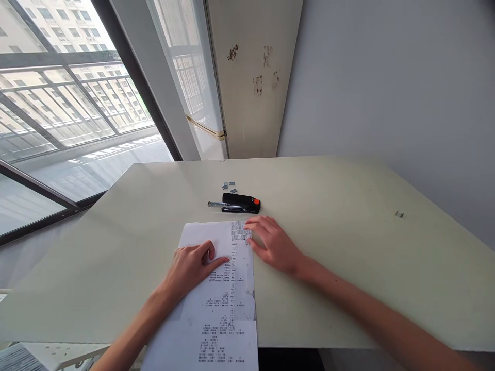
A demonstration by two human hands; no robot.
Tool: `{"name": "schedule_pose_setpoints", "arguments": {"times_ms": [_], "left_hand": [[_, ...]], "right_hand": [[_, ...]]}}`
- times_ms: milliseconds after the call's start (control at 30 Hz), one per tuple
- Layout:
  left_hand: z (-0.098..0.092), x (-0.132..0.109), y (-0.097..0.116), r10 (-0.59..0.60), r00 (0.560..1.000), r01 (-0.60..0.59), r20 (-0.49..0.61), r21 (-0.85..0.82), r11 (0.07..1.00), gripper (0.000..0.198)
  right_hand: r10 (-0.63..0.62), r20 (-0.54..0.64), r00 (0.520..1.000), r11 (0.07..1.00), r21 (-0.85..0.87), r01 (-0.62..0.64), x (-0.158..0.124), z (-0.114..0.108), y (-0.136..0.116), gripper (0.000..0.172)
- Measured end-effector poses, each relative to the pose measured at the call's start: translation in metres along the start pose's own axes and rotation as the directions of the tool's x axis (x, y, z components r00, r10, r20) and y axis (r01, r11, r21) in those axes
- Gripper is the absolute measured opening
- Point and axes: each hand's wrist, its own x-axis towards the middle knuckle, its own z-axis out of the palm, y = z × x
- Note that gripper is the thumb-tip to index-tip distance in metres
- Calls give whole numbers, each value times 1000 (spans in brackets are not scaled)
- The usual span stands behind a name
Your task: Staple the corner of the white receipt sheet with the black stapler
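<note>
A white printed sheet of paper (224, 288) lies on the pale table (348, 247), its near end hanging over the front edge. My left hand (193, 265) rests on the sheet's left half, fingers loosely curled with the forefinger stretched along the paper. My right hand (273, 245) lies flat at the sheet's top right corner, fingers spread and touching the printed block there. Just beyond the paper sits a black stapler (237, 203) with an orange end, its metal tray slid out to the left.
Several small staple strips (229, 185) lie behind the stapler. Another small metal piece (399, 214) sits far right on the table. A large window (69, 103) stands to the left, a grey wall (386, 77) to the right.
</note>
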Motion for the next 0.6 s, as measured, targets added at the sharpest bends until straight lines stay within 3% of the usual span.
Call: {"name": "schedule_pose_setpoints", "arguments": {"times_ms": [167,233,333,400,467,533,600], "left_hand": [[-3,4,11,-48,999,46,-7,-141,989,50],[-6,6,12,-93,995,84,-32,-213,973,50],[-11,13,8,-154,986,129,-58,-310,942,52],[-12,21,6,-184,980,146,-71,-369,918,53],[-12,33,7,-203,976,149,-85,-425,893,53],[-9,48,12,-213,974,146,-80,-495,857,54],[-6,63,20,-211,976,143,-54,-571,808,55]], "right_hand": [[-54,236,970,994,-82,75,-27,-8,-10,50],[-10,265,964,994,-103,39,-47,-28,3,51],[102,304,947,989,-130,-65,-85,-77,43,47],[220,222,950,957,-238,-166,-109,-111,70,43],[337,63,939,889,-348,-296,-128,-133,88,49],[423,61,904,849,-374,-373,-139,-138,92,54],[463,119,879,837,-384,-389,-142,-127,87,59]]}}
